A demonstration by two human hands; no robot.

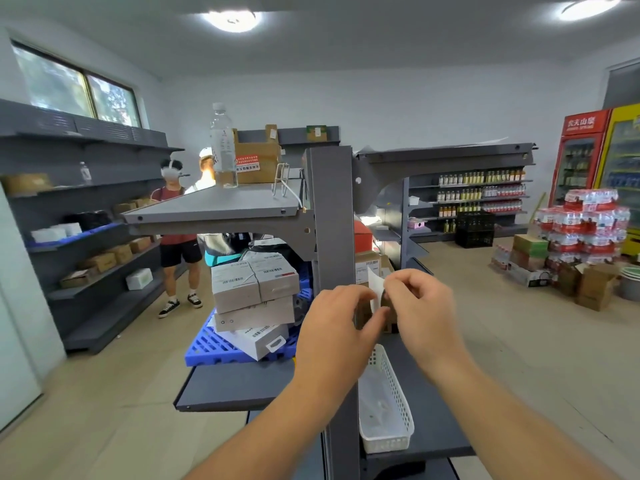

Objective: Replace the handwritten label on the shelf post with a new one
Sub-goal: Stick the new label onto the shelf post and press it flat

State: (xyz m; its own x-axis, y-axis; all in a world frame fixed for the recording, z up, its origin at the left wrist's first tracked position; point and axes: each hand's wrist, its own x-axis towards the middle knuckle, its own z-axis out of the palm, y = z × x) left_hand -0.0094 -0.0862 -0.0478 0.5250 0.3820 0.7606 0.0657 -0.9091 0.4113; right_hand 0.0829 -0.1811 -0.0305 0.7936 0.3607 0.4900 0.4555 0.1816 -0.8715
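**Two hands, one flimsy label at the post**

Two hands met just right of the grey shelf post, at about the height of the stacked grey boxes. Between them stood a small white label, a narrow paper slip, upright and slightly curled, its face too blurred to read any writing. The right hand was curled shut with its fingertips pinching the slip's right edge; the left hand was loosely cupped, thumb reaching toward the slip's lower part, though whether it actually gripped the paper could not be told. The slip looked thin, light and limp, likely to crease, tear or fold onto itself, and any adhesive backing would probably cling to skin. It seemed best held by its edges or corners. Whether this was the old or the new label could not be told. A white mesh basket sat on the shelf below.
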